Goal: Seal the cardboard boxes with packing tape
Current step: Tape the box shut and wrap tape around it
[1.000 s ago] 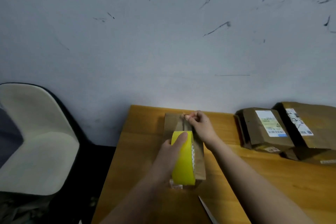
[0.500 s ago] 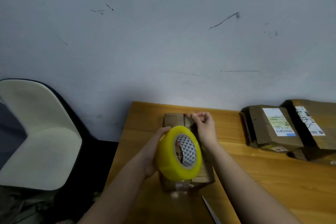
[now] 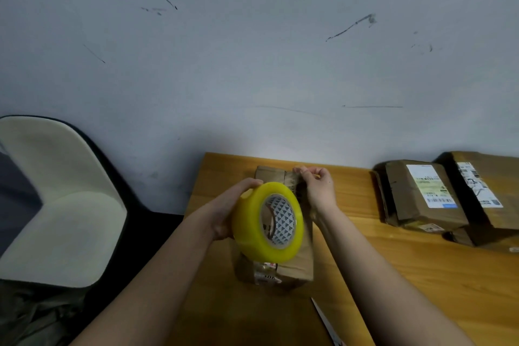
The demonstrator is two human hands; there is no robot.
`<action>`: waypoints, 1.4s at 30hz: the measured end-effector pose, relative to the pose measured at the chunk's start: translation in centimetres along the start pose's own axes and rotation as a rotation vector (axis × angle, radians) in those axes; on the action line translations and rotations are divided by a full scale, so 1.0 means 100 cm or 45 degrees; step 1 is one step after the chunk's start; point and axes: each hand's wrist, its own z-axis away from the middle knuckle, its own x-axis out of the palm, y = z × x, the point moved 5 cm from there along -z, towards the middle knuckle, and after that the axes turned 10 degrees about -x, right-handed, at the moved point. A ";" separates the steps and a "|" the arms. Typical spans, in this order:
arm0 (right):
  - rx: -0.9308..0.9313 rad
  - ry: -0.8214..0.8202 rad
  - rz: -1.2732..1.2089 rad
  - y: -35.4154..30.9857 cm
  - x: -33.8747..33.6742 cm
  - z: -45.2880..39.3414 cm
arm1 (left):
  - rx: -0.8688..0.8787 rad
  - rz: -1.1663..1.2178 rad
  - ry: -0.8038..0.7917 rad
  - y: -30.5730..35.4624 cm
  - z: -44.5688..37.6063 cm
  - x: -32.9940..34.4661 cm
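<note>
**Tape roll held over a cardboard box, free end pinned at the far edge**

The cardboard box (image 3: 280,267) is a narrow brown carton lying lengthwise on the wooden tabletop (image 3: 379,275), near its left edge and close to the wall (image 3: 252,64). Its near end face carries a worn strip of older tape with red print too blurred to read. The tape roll (image 3: 268,220) is a thick yellow-tinted ring with a core printed in a black-and-white triangle pattern; it stands on edge above the box, its open side turned toward the camera. The left hand (image 3: 224,211) grips the roll, fingers curled over its upper rim. The right hand (image 3: 316,184) has its fingers bent down, pinching at the far top edge of the box; a clear strip of tape (image 3: 295,188) appears to run from there to the roll.

Two other parcels (image 3: 421,194) lie at the right of the tabletop, well apart from the box; each bears a white shipping label with barcodes, the text too small to read.

A pale, pointed blade (image 3: 323,320) lies on the tabletop near the front, just right of the box. Bare wood lies between the box and the parcels. Left of the tabletop edge stands a cream chair (image 3: 56,205).
</note>
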 end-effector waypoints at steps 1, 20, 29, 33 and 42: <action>0.014 -0.012 0.017 -0.001 -0.001 -0.001 | -0.010 -0.009 0.002 -0.001 0.000 -0.001; -0.537 -0.512 0.920 -0.019 0.034 -0.020 | -0.240 -0.078 0.134 -0.009 -0.008 -0.012; -0.716 -0.335 1.025 -0.012 0.032 -0.021 | -0.086 0.289 0.113 -0.014 -0.001 0.004; -0.755 -0.318 1.094 -0.008 0.039 -0.018 | 0.193 0.482 0.213 -0.026 0.015 0.015; -0.714 -0.272 1.061 -0.005 0.037 -0.020 | 0.514 0.320 0.307 -0.030 0.040 0.043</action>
